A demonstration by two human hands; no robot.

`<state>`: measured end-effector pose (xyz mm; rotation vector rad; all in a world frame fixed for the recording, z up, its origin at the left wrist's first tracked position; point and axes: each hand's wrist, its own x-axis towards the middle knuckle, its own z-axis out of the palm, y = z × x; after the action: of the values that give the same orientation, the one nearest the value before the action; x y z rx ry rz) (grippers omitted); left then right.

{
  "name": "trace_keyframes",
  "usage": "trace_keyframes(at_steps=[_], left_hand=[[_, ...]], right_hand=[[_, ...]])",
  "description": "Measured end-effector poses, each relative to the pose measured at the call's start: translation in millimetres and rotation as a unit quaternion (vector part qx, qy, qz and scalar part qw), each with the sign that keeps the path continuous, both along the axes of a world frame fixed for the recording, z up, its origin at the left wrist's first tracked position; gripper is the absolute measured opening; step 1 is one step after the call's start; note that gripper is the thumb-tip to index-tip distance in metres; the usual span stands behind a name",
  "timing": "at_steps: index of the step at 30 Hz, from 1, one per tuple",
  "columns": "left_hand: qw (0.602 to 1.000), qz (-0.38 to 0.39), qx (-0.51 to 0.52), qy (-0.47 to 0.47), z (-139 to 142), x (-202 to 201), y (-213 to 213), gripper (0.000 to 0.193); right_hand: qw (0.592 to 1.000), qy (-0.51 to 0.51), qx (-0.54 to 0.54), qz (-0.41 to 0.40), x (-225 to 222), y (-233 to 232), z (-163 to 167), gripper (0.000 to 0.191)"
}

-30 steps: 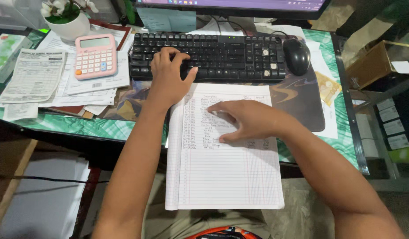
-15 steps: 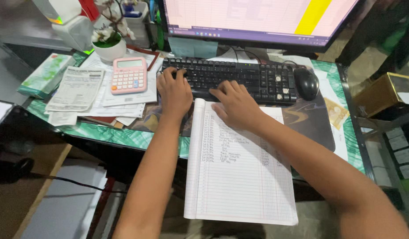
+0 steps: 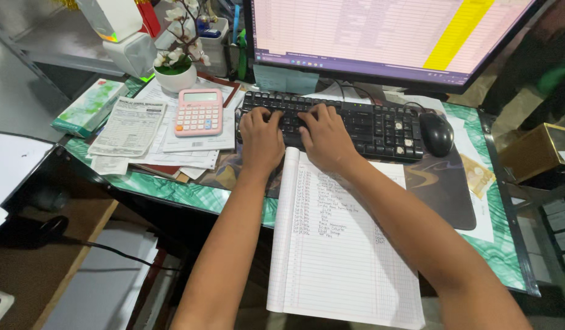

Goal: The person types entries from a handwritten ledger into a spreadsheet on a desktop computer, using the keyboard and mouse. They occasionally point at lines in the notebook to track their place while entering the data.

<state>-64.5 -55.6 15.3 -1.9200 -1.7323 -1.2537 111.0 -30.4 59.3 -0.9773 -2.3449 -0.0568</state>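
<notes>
— Monitor (image 3: 380,36) fills the counter's far edge, its top cut off. Below it?

— Black keyboard (image 3: 355,125), with a lined ledger (image 3: 340,244) hanging over the near edge.

— Hands?

— Left hand (image 3: 261,137) and right hand (image 3: 325,137) lie palm down, side by side on the keyboard's left half, fingers curled onto keys, holding nothing. Forearms cross the ledger.

— Hidden?

— Fingertips hide the keys beneath; the ledger's handwriting is illegible. Pink calculator (image 3: 198,112) sits left, mouse (image 3: 437,134) right.
</notes>
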Motion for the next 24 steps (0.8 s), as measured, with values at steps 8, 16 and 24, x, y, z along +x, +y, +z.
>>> trace_keyframes(at_steps=[8, 16, 24], left_hand=[[1.0, -0.007, 0.011, 0.019, -2.4, 9.9, 4.6, 0.027], [0.999, -0.029, 0.023, 0.024, -10.8, 15.0, 7.3, 0.028], [1.0, -0.002, 0.005, 0.023, -13.7, 15.9, -0.9, 0.037]], right_hand=[[1.0, 0.009, 0.018, -0.005, 10.7, 0.7, -9.3, 0.035], [0.998, -0.023, 0.051, -0.023, 27.8, 2.0, -10.6, 0.034], [0.998, -0.06, -0.013, 0.0, 52.7, 0.6, -5.7, 0.038]])
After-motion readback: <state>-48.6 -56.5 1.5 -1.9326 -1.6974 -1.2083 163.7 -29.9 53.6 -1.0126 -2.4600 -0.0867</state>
